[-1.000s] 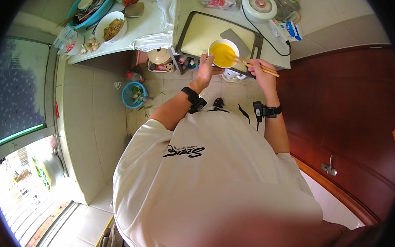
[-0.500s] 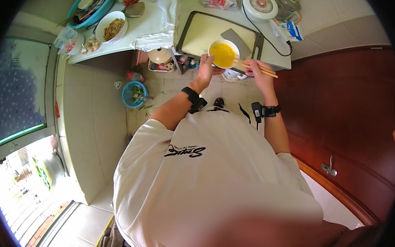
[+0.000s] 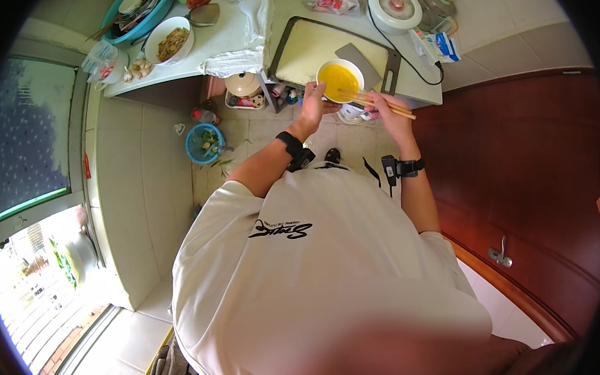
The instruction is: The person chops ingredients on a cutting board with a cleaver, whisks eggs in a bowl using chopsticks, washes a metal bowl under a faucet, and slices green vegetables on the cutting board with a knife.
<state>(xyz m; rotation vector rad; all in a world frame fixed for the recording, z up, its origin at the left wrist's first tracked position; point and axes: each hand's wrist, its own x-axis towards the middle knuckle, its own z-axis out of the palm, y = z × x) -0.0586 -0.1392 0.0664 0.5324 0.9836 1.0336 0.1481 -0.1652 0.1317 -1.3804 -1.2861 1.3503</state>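
A white bowl [image 3: 360, 73] of yellow beaten egg [image 3: 338, 82] is held up by my left hand [image 3: 314, 105], its thumb at the rim and the fingers at the side and underneath. My right hand [image 3: 389, 111] is closed around a pair of wooden chopsticks [image 3: 403, 110], whose tips reach into the egg. Behind the bowl, a cleaver [image 3: 359, 61] lies on the cutting board [image 3: 308, 42], partly covered by the bowl.
On the left counter stand a bowl of shredded food [image 3: 183, 51], garlic [image 3: 140, 68] and a blue basin [image 3: 114, 13] of dishes. A white round cooker [image 3: 395, 8] with a cord sits at the right. Below is a blue bin [image 3: 204, 144]; a red-brown door [image 3: 512, 167] is right.
The chopsticks have shifted slightly left, and their tips, blurred before, now show clearly in the egg. My left hand and the bowl stay almost in place.
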